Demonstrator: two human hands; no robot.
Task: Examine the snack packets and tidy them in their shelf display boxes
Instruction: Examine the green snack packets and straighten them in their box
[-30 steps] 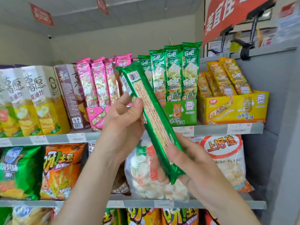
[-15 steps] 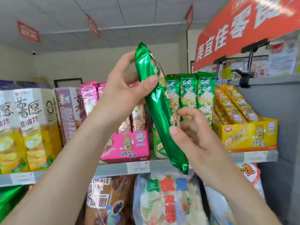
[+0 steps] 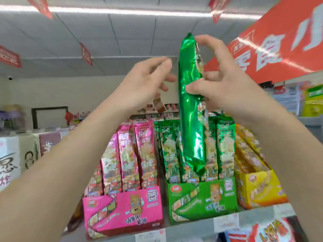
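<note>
Released by the left hand (image 3: 145, 84), now loosely open just beside it, the green packet (image 3: 190, 119) is held upright in the right hand (image 3: 225, 88), pinched near its top, above the green display box (image 3: 201, 198). It is judged light, slick and crushable, best gripped mid-length.

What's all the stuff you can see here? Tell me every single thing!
held green packet: one, shiny green, upright above the green display box
green display box: one, green, middle of the shelf
green packets: several, green, standing in the green display box
pink display box: one, pink, left of the green one
pink packets: several, pink, standing in the pink display box
yellow display box: one, yellow, right of the green one
yellow packets: several, yellow, leaning in the yellow display box
shelf: one, grey, under the boxes
red banner: one, red with white writing, upper right
hanging signs: four, red, at the ceiling
left hand: one, beside the held packet, holding nothing
right hand: one, gripping the held green packet
</note>
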